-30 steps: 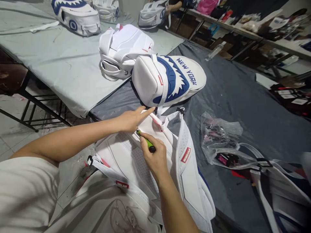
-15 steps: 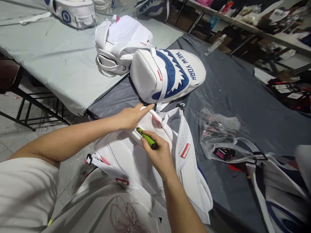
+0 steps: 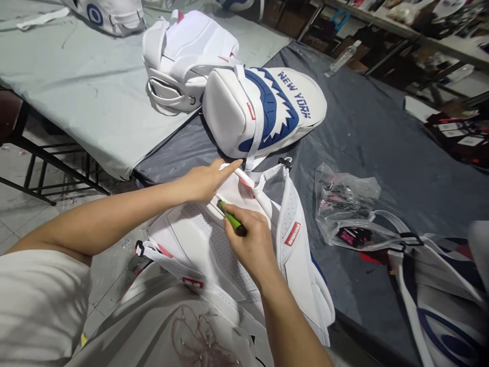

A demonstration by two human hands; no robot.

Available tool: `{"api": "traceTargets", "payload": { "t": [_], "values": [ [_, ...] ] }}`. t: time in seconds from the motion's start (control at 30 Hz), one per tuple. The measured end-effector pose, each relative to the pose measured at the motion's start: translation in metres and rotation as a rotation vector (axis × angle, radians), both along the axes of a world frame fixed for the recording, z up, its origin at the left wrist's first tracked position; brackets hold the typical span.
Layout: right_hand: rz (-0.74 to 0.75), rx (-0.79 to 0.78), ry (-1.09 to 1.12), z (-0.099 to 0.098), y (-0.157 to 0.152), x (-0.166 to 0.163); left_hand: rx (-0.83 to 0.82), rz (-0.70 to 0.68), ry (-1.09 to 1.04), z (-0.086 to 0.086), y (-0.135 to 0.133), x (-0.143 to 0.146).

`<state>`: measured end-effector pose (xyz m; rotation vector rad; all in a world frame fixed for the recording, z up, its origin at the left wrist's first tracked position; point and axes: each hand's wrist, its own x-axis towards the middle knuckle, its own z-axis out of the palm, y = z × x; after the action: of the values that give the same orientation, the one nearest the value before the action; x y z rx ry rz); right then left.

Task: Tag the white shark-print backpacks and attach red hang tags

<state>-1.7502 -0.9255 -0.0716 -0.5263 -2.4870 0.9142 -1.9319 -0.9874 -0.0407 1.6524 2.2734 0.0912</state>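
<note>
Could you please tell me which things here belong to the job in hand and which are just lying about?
In use:
Slim green, black-ended tool in the right hand
White padded backpack under the left hand

Apparently lying about:
Crinkled clear plastic bag
Clear plastic bottle
Flat white strip

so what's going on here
A person is at a white backpack, its shoulder straps facing up, at the edge of a dark-covered table. The left hand rests on the bag's top end, near the handle. The right hand grips a green-handled tool, pointed at the bag close to the left hand; its tip is too small to make out. Just beyond lies a NEW YORK backpack, with a clear plastic bag off to the right.
</note>
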Motion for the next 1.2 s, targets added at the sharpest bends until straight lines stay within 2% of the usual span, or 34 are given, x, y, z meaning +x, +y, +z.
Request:
{"api": "traceTargets", "payload": {
  "t": [0.07,0.17,0.3,0.4,0.53,0.73,0.8,0.93,1.03,1.2],
  "values": [
    [-0.007,0.034,-0.008,0.0015,-0.0006,0.0014,0.004,-0.004,-0.004,-0.0007,0.0002,0.0],
    [0.013,-0.01,-0.014,0.0018,-0.0014,0.002,0.005,-0.002,-0.007,-0.0013,0.0002,0.0001],
    [-0.038,0.014,-0.021,0.0015,-0.0021,0.0012,0.011,0.004,-0.002,-0.002,-0.0003,0.0003],
    [-0.001,-0.039,-0.04,0.0025,-0.0013,0.0008,0.015,0.001,0.001,-0.0029,-0.0006,0.0003],
    [-0.028,-0.031,-0.038,0.0027,-0.0004,-0.0004,0.025,-0.004,-0.006,-0.0036,-0.0006,0.0],
    [0.009,-0.131,0.001,-0.0005,0.0003,-0.0032,0.02,0.001,-0.013,-0.0026,-0.001,-0.0007],
    [0.01,-0.114,-0.007,0.0002,0.0003,-0.0018,0.02,-0.005,-0.014,-0.002,-0.0012,-0.0009],
    [-0.037,0.025,-0.058,0.004,-0.0007,0.0014,0.018,-0.007,-0.013,-0.0004,-0.0016,-0.0001],
    [0.007,0.006,-0.053,0.006,-0.0021,0.001,0.028,-0.005,0.0,0.0004,-0.0024,0.0008],
    [-0.013,0.001,-0.054,0.0059,-0.0014,-0.0014,0.035,0.002,0.018,-0.0012,-0.0022,-0.0004]
  ]
}}
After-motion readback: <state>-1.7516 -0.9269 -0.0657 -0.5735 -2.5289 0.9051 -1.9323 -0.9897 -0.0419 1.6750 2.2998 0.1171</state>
